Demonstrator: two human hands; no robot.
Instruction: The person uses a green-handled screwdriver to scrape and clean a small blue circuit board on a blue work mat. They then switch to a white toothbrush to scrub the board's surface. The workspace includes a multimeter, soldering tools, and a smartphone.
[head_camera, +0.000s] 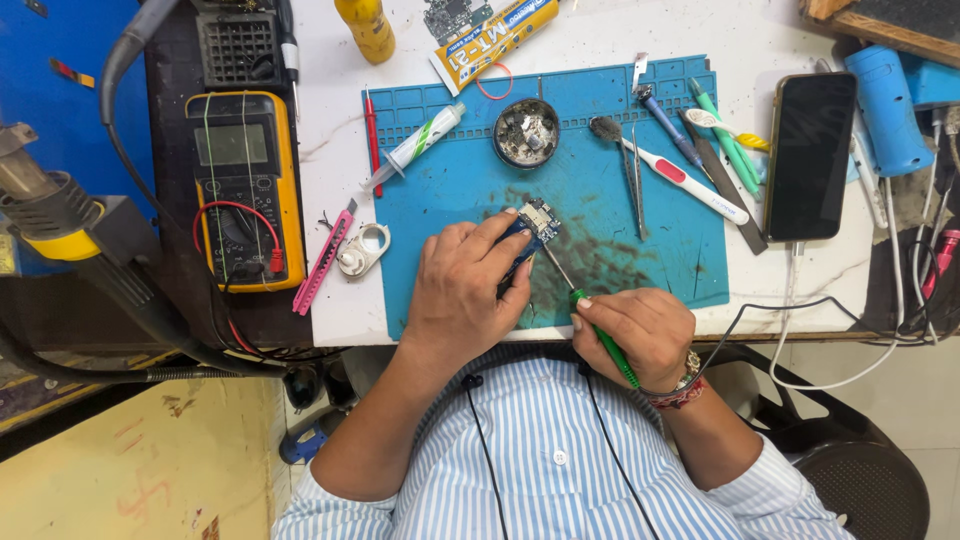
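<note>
The left hand (462, 290) curls around a small blue circuit board (533, 226), fingers closed on its edges and pinning it against the blue work mat (600, 150). The right hand (640, 328) is clenched on a green-handled tool (604, 338), held like a pen, and its thin metal shaft slants up to the board's lower edge, where the tip seems to touch it. A beaded bracelet (682, 388) sits on the right wrist. The board lies near the middle of the mat, over a dark smudged patch.

Just beyond the hands, a round metal dish (526, 133) of small parts stands on the mat, with a syringe (415, 146) to its left. To the right lie tweezers (634, 178), a white brush with a red grip (672, 172) and several other hand tools. A dark phone (811, 156) rests face up off the mat's right edge, with a white cable running from it. To the left of the mat are a pink craft knife (322, 262), a small white holder (364, 250) and a yellow multimeter (246, 188) with red and black leads
</note>
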